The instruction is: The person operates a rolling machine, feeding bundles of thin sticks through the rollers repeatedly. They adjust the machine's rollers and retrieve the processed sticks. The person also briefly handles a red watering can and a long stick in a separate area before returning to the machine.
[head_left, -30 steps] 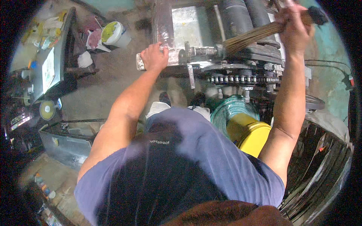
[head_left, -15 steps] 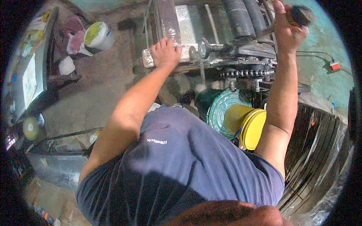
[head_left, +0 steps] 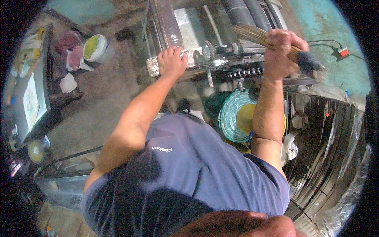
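Lowered since the earlier frame: right hand (head_left: 281, 51), with its broom handle now pointing right and the bristles lying leftward over the machine; before, the fist was raised at the upper rim.

1. Right-hand fingers (head_left: 286, 37): fully curled round a stick broom (head_left: 256, 35), a bundle of thin tan bristles; its dark bound handle end juts out past the fist to the right.
2. Left hand (head_left: 171, 61): fingers spread flat, palm pressed on the grey metal frame edge (head_left: 185, 55) of the machine; nothing gripped. Position on the frame much as before.
3. Machine: dark rollers (head_left: 241, 10) at the top, a drive chain (head_left: 244, 73) just below the right hand, a round metal fitting (head_left: 208, 50) between the two hands.
4. Containers:
 a. Green ribbed tub (head_left: 229, 114) on the floor below the chain, with a yellow bucket (head_left: 244, 118) set in it; contents hidden by the right forearm.
 b. White bucket (head_left: 96, 47), upper left, yellowish-green matter inside.
 c. Grey metal trough (head_left: 59, 185), lower left; contents unclear.
5. Rags (head_left: 71, 55), red and white, just beside the white bucket.
6. Red switch box (head_left: 343, 52) on the teal wall, wired, right of the broom handle.
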Demonstrator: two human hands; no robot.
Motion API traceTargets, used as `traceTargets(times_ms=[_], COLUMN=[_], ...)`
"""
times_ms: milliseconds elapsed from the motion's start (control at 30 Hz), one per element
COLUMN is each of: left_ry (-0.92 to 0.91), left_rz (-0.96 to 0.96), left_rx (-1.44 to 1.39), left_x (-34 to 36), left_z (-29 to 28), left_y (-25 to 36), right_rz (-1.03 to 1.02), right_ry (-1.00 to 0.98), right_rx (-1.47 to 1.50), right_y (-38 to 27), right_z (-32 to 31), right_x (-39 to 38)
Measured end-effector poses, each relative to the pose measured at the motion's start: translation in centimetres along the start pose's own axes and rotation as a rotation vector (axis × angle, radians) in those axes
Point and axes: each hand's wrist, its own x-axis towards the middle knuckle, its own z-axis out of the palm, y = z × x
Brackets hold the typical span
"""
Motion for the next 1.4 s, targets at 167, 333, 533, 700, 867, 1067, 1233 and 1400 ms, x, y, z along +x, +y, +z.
traceTargets(times_ms=[167, 333, 533, 700, 867, 1067, 1233, 1400], left_ry=[-0.041, -0.178, -0.473, -0.482, -0.565, -0.547, -0.533, -0.405], left_rz=[0.029, 0.161, 0.592, 0.858, 0.875, 0.865, 0.876, 1.004], left_rx=[-0.005, 0.069, 0.135, 0.01, -0.087, -0.065, -0.112, -0.494], left_x=[0.6, 0.3, 2.9, 4.4, 4.6, 4.5, 5.5, 6.2], left_z=[-0.3, -0.9, -1.9, -1.9, -2.6, -2.1, -2.2, -2.8], left_y=[-0.3, -1.1, -2.4, -4.3, -4.3, -4.9, -5.1, -5.8], right_rz=[0.272, 0.09, -0.044, 0.383, 0.212, 0.32, 0.12, 0.148], right_ry=[0.137, 0.138, 0.095, 0.32, 0.372, 0.554, 0.621, 0.673], right_rx=[-0.149, 0.101, 0.215, -0.375, -0.437, -0.558, -0.421, -0.555], right_y=[2.5, -2.8, -4.4, -7.2, -6.3, -7.1, -7.7, -8.4], right_z=[-1.1, -1.2, 0.5, 5.6, 7.8, 9.4, 10.0, 11.7], right_x=[-3.2, -1.4, -3.1, -8.1, -11.9, -12.8, -12.9, -14.2])
